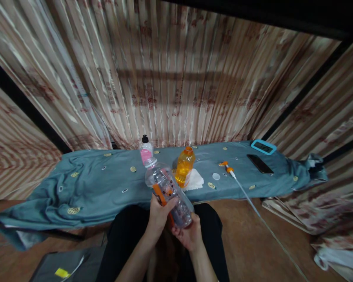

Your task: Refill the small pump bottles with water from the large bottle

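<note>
Over my feed I count three bottles (176, 197) (184, 167) (146, 152), one slim orange item (159, 194), one pump top (230, 170), one phone (260, 163), one digital clock (263, 147), one white cloth (195, 180), one small disc (216, 176) and one yellow tag (62, 273).

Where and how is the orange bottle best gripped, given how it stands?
I'd wrap a hand around the body of the orange bottle, below its narrowing neck, coming from the right: the clear bottle in both hands crowds its near left. It stands upright and its mouth looks uncapped, so I'd keep it level and squeeze lightly.
</note>
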Available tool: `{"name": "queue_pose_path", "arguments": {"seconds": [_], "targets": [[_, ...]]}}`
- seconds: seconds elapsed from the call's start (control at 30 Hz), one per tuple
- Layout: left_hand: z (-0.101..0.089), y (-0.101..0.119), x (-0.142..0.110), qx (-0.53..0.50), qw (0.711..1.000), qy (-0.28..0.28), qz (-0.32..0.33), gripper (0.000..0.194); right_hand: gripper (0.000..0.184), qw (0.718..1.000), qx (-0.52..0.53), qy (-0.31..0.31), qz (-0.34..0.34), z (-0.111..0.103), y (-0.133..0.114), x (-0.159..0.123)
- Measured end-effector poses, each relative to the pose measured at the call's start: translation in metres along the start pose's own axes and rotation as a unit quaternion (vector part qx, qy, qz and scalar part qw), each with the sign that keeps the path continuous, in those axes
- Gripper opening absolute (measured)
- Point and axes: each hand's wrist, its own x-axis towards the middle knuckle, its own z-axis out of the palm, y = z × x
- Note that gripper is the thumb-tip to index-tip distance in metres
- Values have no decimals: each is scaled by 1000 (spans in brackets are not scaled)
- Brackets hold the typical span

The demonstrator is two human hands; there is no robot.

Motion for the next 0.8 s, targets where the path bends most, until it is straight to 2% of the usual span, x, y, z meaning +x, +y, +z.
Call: {"name": "queue_pose_path", "arguments": {"seconds": [0.17,0.23,0.33,0.43,0.6,0.8], "targets": [[-8,8,10,-21,999,27,7,57,48,998,-59,-18,-14,11,-3,10],[-11,11,17,-11,999,35,34,58,47,995,-94,2,-28,12,-4,11],[-17,14,29,4,997,47,59,61,45,983,-157,69,-72,9,-13,3],[-22,14,42,37,994,61,86,64,47,958,-222,145,-112,5,-31,-15],[-28,15,68,112,982,83,130,64,48,910,-320,220,-143,-5,-63,-44],[-29,17,106,205,957,113,171,66,44,831,-435,299,-175,-32,-93,-41]]}}
